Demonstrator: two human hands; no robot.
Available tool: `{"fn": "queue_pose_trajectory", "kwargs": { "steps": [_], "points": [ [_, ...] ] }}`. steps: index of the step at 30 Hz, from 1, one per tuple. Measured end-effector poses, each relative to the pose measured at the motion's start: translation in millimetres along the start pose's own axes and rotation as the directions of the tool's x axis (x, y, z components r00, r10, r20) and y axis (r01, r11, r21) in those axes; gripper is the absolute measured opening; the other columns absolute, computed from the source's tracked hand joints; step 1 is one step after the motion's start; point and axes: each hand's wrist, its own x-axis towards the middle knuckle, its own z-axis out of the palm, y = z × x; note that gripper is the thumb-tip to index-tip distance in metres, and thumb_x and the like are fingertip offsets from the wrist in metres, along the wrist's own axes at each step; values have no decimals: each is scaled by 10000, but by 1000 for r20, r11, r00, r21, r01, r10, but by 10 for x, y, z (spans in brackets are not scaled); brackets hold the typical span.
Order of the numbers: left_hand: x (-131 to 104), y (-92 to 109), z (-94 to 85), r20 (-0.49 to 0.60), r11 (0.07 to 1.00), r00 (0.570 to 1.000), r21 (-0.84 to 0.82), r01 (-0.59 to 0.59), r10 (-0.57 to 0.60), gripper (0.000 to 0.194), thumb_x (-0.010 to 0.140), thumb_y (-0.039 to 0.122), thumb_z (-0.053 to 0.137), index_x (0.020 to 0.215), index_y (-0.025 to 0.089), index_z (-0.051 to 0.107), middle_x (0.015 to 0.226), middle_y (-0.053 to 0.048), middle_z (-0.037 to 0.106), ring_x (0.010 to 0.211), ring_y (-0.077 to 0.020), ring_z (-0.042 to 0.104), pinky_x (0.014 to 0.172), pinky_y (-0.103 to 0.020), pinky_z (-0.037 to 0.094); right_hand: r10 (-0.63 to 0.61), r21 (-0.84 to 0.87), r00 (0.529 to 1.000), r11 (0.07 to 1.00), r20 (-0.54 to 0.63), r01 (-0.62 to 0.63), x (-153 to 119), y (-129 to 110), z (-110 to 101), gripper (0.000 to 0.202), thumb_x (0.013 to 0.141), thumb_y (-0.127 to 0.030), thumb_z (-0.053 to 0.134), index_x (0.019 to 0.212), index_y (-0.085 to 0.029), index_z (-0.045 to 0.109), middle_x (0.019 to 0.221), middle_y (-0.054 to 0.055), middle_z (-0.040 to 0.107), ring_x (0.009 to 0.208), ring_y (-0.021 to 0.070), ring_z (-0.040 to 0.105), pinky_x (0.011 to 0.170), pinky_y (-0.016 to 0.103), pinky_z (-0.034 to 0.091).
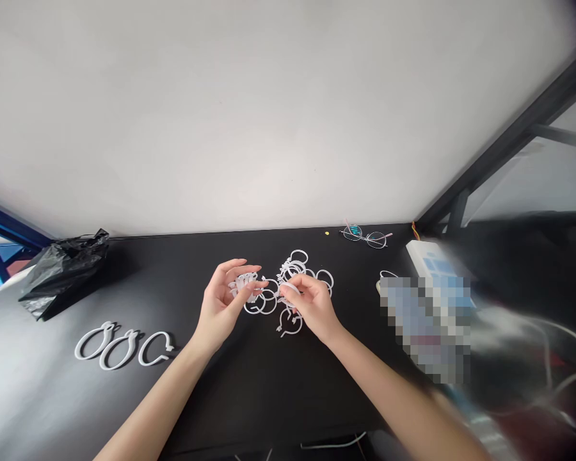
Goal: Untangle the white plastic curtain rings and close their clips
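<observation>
My left hand (pixel 221 299) is curved over a bunch of white plastic ring clips (pixel 253 308), its thumb and fingers apart. Clips show in the gap between them; whether the fingers touch these is unclear. Just to the right, my right hand (pixel 314 305) pinches a white ring clip (pixel 288 289) between thumb and fingertips. More ring clips (pixel 298 257) lie heaped behind and around the right hand, partly hidden by it. One sprung-open clip (pixel 295 329) rests in front of the heap. Three larger-looking ring clips (pixel 118 351) sit in a row at the left.
A crumpled black plastic bag (pixel 67 272) lies on the black table (pixel 254 390) at the far left. Eyeglasses (pixel 365 237) rest near the wall. To the right are a white power strip (pixel 425 256), a blurred-out object (pixel 420 326) and loose cables (pixel 573 371).
</observation>
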Motion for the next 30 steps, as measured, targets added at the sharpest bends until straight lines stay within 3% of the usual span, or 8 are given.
{"fn": "queue_pose_trajectory", "kwargs": {
  "steps": [4,8,12,16,22,26,30],
  "points": [
    [-40,-22,41,106,999,994,21,35,-37,372,888,344,628,1202,230,465,1195,-106,629,865,-211,724,817,-361,568,80,40,995,996,-54,-78,25,-35,1,294,798,-427,672,668,-178,584,617,15,629,575,132,565,466,219,418],
    [-63,-72,55,198,999,980,27,23,-28,335,924,329,577,1221,232,458,1211,-108,624,892,-210,720,841,-359,555,27,26,998,999,-52,-26,33,-38,5,248,827,-385,654,698,-178,610,620,6,640,631,144,616,647,274,503],
    [-56,-86,38,203,999,979,38,1,-8,305,939,310,557,1217,235,458,1213,-104,622,919,-209,713,849,-351,552,14,6,1000,1000,-11,-14,28,-1,10,222,822,-388,660,750,-179,643,743,26,663,725,170,642,684,292,514],
    [-60,-92,40,228,999,974,44,-3,-7,291,949,306,536,1221,235,464,1211,-105,625,906,-202,707,846,-355,554,33,15,999,999,20,-33,15,18,23,262,790,-412,697,702,-179,615,718,22,645,738,187,651,695,311,533],
    [-84,-76,51,271,988,962,135,-73,34,231,969,274,487,1195,230,513,1184,-88,636,1064,-213,630,872,-337,542,32,20,996,999,78,-33,5,25,29,273,755,-382,742,706,-179,566,817,43,674,804,209,677,810,377,546],
    [-94,-60,36,306,971,951,212,-115,46,230,963,250,498,1187,234,547,1196,-76,623,1026,-196,629,805,-296,553,34,24,995,999,93,-37,10,41,17,277,749,-347,750,700,-181,534,843,42,676,841,220,684,839,389,540],
    [-92,-73,28,328,970,944,212,-121,46,234,949,221,523,1178,243,568,1183,-60,627,1016,-187,637,834,-296,556,41,70,994,996,106,-49,12,44,6,257,767,-332,736,708,-181,537,850,45,677,839,223,688,817,388,553]
  ]
}}
